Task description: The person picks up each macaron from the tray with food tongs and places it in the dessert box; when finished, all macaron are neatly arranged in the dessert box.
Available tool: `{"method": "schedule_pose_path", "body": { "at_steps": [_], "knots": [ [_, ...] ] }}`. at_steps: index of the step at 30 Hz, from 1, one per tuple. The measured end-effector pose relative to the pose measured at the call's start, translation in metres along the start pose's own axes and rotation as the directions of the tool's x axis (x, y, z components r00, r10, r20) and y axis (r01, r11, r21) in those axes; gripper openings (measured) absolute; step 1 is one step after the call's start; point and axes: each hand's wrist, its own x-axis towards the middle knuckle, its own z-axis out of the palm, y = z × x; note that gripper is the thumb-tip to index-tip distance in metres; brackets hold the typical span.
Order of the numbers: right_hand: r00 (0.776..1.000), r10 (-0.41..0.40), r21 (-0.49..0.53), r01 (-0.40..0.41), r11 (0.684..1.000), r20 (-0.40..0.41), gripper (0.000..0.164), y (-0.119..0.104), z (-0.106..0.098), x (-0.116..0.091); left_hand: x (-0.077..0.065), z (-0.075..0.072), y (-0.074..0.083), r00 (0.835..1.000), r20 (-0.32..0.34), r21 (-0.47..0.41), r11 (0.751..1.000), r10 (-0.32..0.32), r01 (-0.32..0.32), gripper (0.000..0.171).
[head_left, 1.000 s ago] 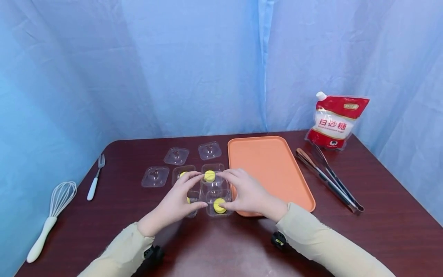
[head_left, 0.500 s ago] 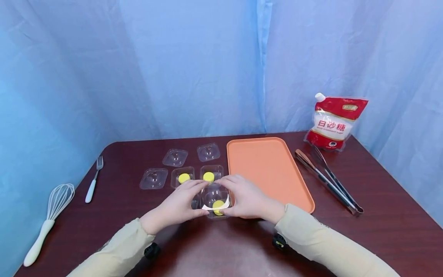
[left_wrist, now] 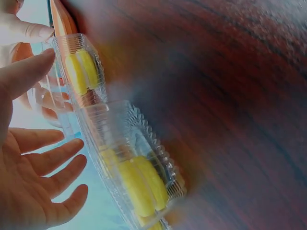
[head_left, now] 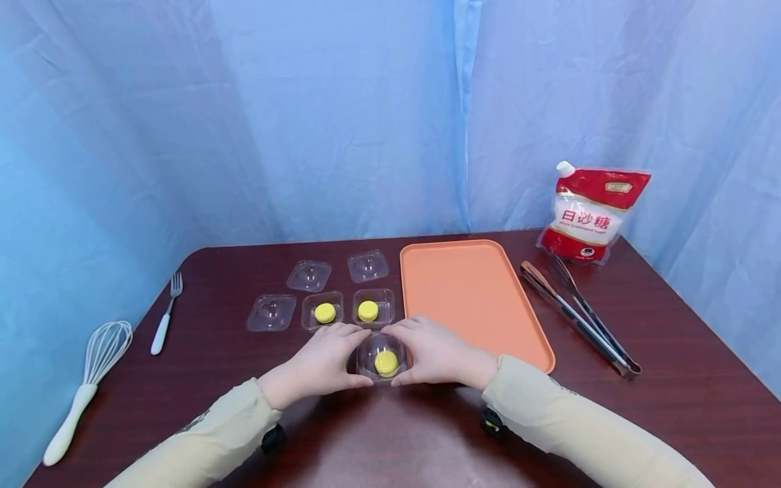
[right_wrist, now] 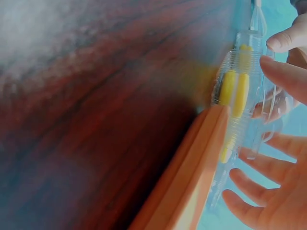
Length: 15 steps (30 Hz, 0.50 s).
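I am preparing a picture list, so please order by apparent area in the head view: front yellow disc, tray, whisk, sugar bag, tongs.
1. Tray
2. Sugar bag
3. Whisk and tongs: too alike to rank
4. Front yellow disc

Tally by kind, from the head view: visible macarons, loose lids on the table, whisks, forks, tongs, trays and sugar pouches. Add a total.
Yellow macarons: 3
Loose lids: 3
Whisk: 1
Fork: 1
Tongs: 1
Orange tray: 1
Sugar pouch: 1
Total: 11
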Motion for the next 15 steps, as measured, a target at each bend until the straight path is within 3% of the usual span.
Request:
{"method": "schedule_pose_path", "body": {
  "at_steps": [6, 15],
  "knots": [
    [0.999, -0.002, 0.0, 0.002, 1.0, 0.041, 0.077, 0.0003, 0.0016, 0.0024, 0.0008, -0.0003, 0.0012, 0.998, 0.052, 0.004, 1.0, -0.025, 0.025, 0.073],
    [0.999, 0.0, 0.02, -0.001, 1.0, 0.049, 0.077, -0.0004, -0.0028, 0.0012, 0.0011, -0.001, 0.0031, 0.999, 0.05, 0.012, 1.0, -0.018, 0.018, 0.071]
  ]
}}
